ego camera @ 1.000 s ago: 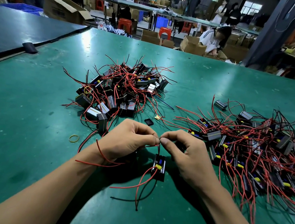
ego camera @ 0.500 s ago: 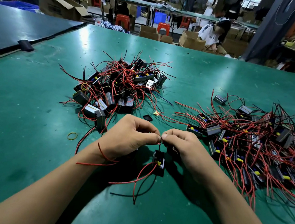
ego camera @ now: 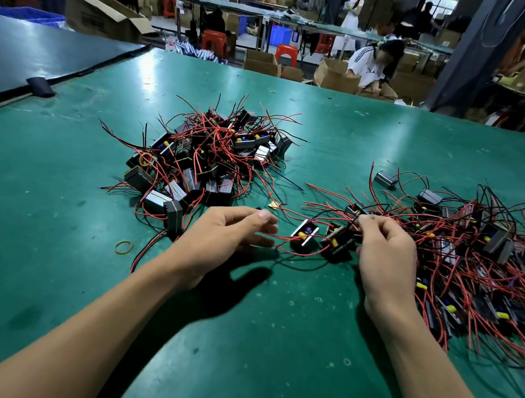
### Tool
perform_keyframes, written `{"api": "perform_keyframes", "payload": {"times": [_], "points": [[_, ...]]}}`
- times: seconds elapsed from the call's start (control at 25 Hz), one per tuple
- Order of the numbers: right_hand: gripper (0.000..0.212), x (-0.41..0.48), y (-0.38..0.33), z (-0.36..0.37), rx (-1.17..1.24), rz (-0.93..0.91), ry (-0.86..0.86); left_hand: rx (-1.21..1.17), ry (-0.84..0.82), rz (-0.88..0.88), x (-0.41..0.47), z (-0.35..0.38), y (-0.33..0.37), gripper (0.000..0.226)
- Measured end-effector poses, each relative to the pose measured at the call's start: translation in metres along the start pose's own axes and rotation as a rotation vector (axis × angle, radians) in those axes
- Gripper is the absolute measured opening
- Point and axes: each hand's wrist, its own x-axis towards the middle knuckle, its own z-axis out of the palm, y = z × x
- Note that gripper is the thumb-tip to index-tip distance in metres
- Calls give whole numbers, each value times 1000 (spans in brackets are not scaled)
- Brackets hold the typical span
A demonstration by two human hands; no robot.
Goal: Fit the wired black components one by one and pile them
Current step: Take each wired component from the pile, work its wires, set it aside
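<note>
Red thin wires (ego camera: pixel 329 212) pinched by right hand (ego camera: pixel 385 263) fingers (ego camera: pixel 371 223); left hand (ego camera: pixel 223 237) fingers slack.

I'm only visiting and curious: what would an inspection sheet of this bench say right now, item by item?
Surface: green table, scuffed, with glare towards the far end.
Job's things: left pile and right pile of black components; loose component between the hands.
Clutter: yellow rubber band; small yellow scrap.
Hands: left hand open, holding nothing; right hand pinching wires at the right pile's edge.
Cables: red and black wires tangled through both piles.
Surroundings: cardboard box, red stool, people at other benches.
</note>
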Motion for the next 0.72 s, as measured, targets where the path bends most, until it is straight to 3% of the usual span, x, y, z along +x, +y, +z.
{"api": "perform_keyframes", "payload": {"times": [0.24,0.4,0.6,0.72], "points": [[15,1,-12,-1,404,-165,30,32,-14,29,-3,14,-1,25],[16,9,-19,-8,613,-182,205,57,3,12,-3,12,0,31],[8,24,-6,-22,471,-170,326,93,-22,8,-3,11,-2,23],[19,22,0,-18,329,-203,311,88,-27,-5,0,10,-5,23]]}}
